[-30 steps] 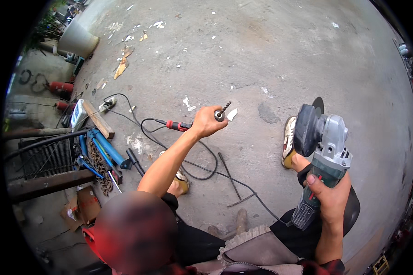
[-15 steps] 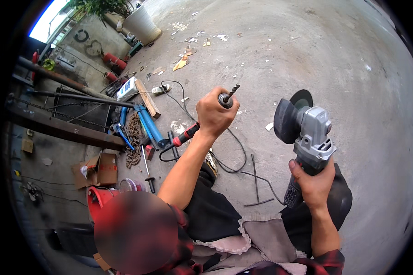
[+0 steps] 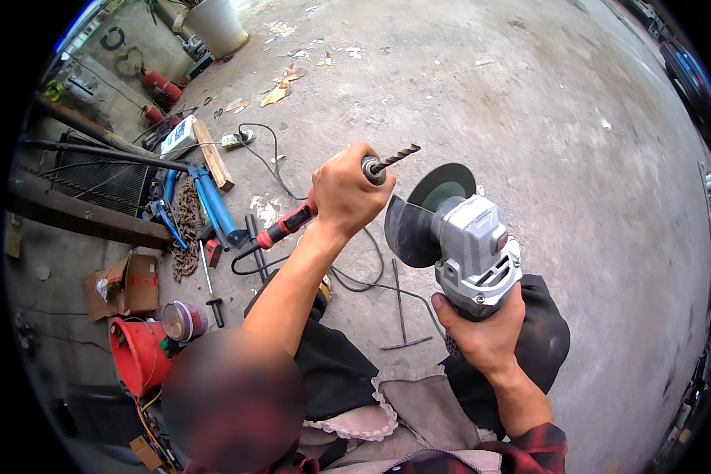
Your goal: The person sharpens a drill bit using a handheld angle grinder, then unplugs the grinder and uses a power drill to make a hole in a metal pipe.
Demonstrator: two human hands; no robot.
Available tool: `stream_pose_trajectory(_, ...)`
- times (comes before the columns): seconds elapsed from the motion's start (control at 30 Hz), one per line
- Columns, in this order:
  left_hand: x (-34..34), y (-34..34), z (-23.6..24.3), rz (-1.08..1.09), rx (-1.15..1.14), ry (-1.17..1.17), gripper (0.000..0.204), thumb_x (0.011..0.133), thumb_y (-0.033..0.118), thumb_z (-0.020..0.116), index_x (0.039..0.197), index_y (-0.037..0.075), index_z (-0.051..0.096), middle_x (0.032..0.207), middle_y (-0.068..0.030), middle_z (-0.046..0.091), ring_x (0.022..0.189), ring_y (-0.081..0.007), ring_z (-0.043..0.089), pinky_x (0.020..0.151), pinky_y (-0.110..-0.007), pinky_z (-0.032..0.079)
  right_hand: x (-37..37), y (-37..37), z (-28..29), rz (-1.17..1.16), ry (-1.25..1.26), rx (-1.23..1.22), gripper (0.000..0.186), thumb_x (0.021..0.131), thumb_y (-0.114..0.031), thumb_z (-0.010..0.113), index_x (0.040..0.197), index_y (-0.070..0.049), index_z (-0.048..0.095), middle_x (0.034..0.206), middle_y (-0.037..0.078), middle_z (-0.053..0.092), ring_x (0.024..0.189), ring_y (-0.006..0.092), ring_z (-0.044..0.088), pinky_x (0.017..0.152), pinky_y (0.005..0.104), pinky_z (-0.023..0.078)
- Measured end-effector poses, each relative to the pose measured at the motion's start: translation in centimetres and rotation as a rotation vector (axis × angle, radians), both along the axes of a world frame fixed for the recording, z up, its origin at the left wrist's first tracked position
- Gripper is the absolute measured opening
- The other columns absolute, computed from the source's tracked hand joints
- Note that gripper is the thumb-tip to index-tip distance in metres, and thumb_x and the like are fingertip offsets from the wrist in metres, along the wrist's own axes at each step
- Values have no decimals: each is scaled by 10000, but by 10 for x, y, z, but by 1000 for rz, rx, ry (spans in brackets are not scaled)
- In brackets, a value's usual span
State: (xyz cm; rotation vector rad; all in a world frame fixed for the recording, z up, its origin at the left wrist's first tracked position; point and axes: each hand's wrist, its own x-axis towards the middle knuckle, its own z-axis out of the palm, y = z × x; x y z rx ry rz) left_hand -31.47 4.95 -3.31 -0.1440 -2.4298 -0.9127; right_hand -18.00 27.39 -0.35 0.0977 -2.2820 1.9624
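In the head view, holds the red tool [image 3: 288, 227] above the floor [image 3: 608, 197] in the left hand [image 3: 346, 186], with fingers closed round the chuck [image 3: 371, 171] end and the bit [image 3: 397, 159] jutting out, and grips the grinder [image 3: 471, 229] in the right hand [image 3: 484, 332], with fingers wrapped round its body. Looks to be at the step of lining up the bit with the nearby disc [image 3: 449, 183], seemingly apart. Probably calls next for a steady hold and a slow, light approach.

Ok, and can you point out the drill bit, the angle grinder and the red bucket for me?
Drill bit [image 3: 397, 158]: head view, on its twisted shaft.
Angle grinder [image 3: 472, 243]: head view, on its grey metal housing.
Red bucket [image 3: 141, 362]: head view, on its wall.
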Motion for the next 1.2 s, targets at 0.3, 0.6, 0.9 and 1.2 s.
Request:
stream_pose_trajectory(0.3, 6, 8, 4, -85, -47, -58, 251, 783, 258, 763, 831, 50, 630, 706, -146, 665, 684, -355, 685, 617, -453, 511, -3, -4, -6, -10, 39, 32, 652, 728, -119, 901, 1234, 64, 532, 1030, 147, 736, 918, 184, 729, 812, 321, 578)
stream_pose_trajectory(0.6, 3, 12, -4, -100, -69, -56, 371, 798, 380, 796, 836, 50, 631, 730, -150, 663, 710, -366, 678, 630, -457, 505, -3, 1, -4, -15, 23, 63, 664, 722, -128, 906, 1235, 63, 530, 1038, 160, 735, 932, 203, 737, 815, 328, 578)
stream_pose_trajectory(0.9, 3, 13, 0, -104, -44, 12, 308, 757, 295, 804, 828, 52, 628, 704, -131, 644, 682, -348, 664, 619, -442, 504, -2, 3, -2, -20, 18, 59, 654, 727, -131, 906, 1228, 57, 530, 1046, 161, 735, 931, 204, 738, 815, 331, 580)
stream_pose_trajectory(1.2, 4, 9, -1, -119, -18, 16, 255, 743, 224, 802, 833, 54, 634, 696, -134, 648, 662, -339, 666, 612, -426, 511, -3, 4, 3, -22, 23, 95, 642, 724, -115, 903, 1220, 58, 533, 1027, 151, 739, 926, 192, 734, 813, 326, 578)
